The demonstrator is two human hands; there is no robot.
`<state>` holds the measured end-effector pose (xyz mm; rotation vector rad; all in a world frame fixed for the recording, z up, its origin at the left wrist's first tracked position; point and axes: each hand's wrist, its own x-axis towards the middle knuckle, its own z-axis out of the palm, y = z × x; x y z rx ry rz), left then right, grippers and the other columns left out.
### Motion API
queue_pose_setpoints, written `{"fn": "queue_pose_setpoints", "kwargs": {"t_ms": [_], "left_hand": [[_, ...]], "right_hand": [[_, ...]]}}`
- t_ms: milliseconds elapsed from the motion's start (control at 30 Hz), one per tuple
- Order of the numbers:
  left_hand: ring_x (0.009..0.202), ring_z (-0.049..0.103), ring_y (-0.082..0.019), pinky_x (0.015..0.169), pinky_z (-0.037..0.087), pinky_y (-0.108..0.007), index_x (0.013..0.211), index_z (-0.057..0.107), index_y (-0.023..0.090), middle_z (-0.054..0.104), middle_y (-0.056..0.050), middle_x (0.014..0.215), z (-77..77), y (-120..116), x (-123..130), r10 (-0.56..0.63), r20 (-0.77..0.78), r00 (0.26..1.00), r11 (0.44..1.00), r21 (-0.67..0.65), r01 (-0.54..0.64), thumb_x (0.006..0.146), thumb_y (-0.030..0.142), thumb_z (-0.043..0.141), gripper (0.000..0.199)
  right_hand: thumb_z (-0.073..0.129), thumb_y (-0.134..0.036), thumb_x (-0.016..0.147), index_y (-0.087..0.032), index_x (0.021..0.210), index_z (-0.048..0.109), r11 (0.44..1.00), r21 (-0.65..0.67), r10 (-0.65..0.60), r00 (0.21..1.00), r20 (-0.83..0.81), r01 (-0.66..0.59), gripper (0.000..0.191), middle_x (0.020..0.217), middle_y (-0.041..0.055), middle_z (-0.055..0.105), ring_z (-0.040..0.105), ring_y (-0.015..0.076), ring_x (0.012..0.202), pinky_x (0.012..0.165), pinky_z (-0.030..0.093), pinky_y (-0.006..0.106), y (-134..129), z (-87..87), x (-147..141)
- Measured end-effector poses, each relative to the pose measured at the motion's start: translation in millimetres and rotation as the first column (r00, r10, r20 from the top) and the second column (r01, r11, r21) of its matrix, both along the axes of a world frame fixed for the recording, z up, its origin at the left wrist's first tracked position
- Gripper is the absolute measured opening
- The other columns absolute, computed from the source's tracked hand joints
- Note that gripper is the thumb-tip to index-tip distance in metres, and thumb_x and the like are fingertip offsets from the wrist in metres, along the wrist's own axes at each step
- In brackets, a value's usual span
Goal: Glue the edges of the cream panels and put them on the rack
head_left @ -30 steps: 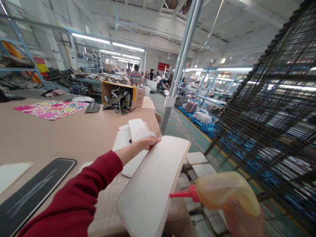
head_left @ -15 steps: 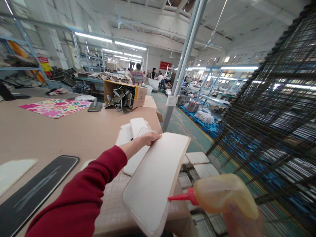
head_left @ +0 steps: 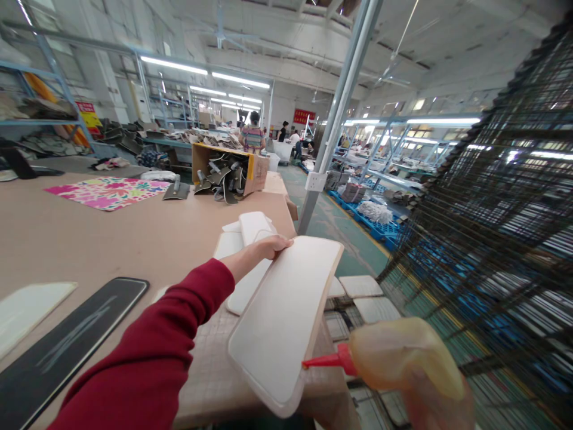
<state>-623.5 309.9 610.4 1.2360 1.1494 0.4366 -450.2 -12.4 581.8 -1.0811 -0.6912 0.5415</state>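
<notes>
My left hand point(head_left: 274, 246) grips the far left edge of a long white panel point(head_left: 286, 316) with rounded corners, thumb on top. The panel is tilted over the table's corner. In my right hand point(head_left: 436, 400), at the lower right, is a yellowish squeeze bottle point(head_left: 405, 352) lying on its side. Its red nozzle point(head_left: 324, 359) points left, and the tip is at the panel's near right edge. Most of the right hand's fingers are hidden behind the bottle. More white panels point(head_left: 253, 227) lie on the table beyond my left hand.
A brown-covered table point(head_left: 179, 239) bears a black board point(head_left: 76, 352), floral cloth point(head_left: 111, 192) and a carton point(head_left: 259, 173) of dark curved pieces. White pads point(head_left: 360, 286) lie on a rack at right. A metal post point(head_left: 333, 119) and wire racks point(head_left: 492, 209) stand near. People work farther back.
The nozzle tip has slid slightly along the panel's right edge, toward me. My left hand keeps its hold on the panel. The whole view has shifted a little.
</notes>
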Motion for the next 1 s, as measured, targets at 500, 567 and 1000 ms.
{"fn": "queue_pose_setpoints", "kwargs": {"t_ms": [500, 567, 1000], "left_hand": [[0.091, 0.071, -0.025, 0.082, 0.056, -0.034, 0.105, 0.066, 0.018, 0.076, -0.009, 0.094, 5.0, 3, -15, 0.065, 0.011, 0.998, 0.998, -0.016, -0.065, 0.082, 0.043, 0.078, 0.036], [0.091, 0.071, -0.026, 0.082, 0.056, -0.034, 0.106, 0.066, 0.018, 0.076, -0.009, 0.095, 5.2, 3, -17, 0.081, 0.01, 0.997, 0.996, -0.027, -0.08, 0.081, 0.044, 0.079, 0.039], [0.089, 0.072, -0.024, 0.081, 0.058, -0.033, 0.107, 0.065, 0.018, 0.077, -0.007, 0.089, 5.1, 6, -28, 0.257, 0.069, 0.964, 0.964, -0.092, -0.25, 0.088, 0.035, 0.073, 0.026]], "right_hand": [[0.092, -0.042, 0.067, -0.022, 0.111, 0.066, 0.998, 0.018, 0.056, 0.997, -0.06, -0.055, 0.054, 0.092, 0.006, 0.071, 0.067, 0.0207, 0.08, 0.073, 0.057, 0.023, 2, -8.8, 0], [0.092, -0.043, 0.067, -0.023, 0.11, 0.066, 0.999, 0.006, 0.049, 0.996, -0.07, -0.049, 0.053, 0.089, 0.0053, 0.07, 0.066, 0.0192, 0.077, 0.07, 0.057, 0.021, 1, -5.0, -4], [0.099, -0.043, 0.059, -0.021, 0.108, 0.067, 0.999, 0.037, -0.022, 0.989, -0.147, 0.027, 0.062, 0.091, 0.0035, 0.071, 0.065, 0.0161, 0.079, 0.075, 0.055, 0.017, 4, -9.6, -10]]}}
